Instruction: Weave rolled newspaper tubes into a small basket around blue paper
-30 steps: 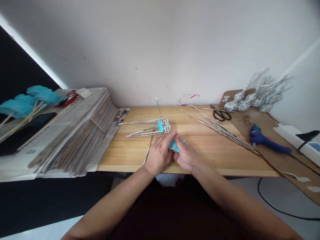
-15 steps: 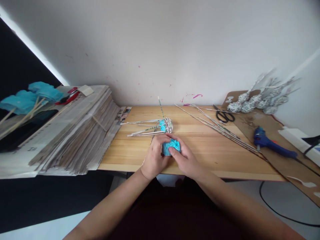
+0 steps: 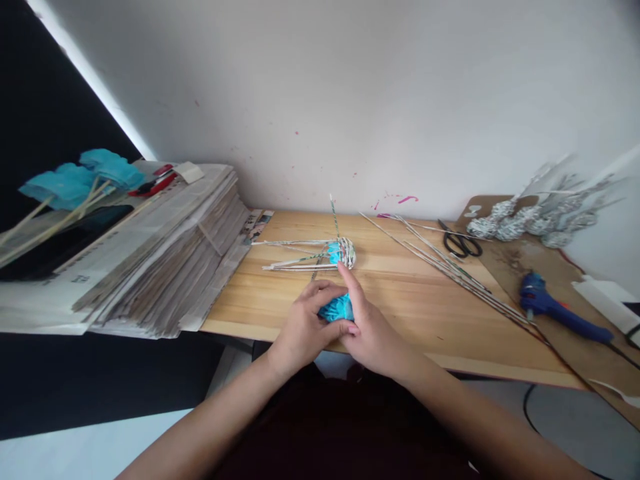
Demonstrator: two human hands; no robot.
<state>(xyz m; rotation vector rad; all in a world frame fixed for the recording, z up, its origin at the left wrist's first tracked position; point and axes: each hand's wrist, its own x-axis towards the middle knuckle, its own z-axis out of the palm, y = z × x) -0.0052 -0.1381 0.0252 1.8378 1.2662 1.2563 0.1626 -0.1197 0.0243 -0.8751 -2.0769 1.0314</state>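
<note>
A bunched piece of bright blue crinkled paper is between my two hands, low over the front of the table. My left hand is closed on it from the left, fingers over the top and thumb along the near side. My right hand is closed against its right side, the index finger stretched forward and the thumb tip by the left thumb. Just beyond lies a small woven piece of rolled-paper sticks with blue paper inside and its long ends pointing left. Fingers hide much of the held paper.
On the left, a tall stack of papers carries blue paper flowers on sticks and a red-handled tool. To the right lie loose paper sticks, black scissors, a blue glue gun and several woven bulbs.
The blue paper has been turned and now shows its pleated side. My right thumb has moved off its face and my right index finger has straightened. The view has shifted slightly.
</note>
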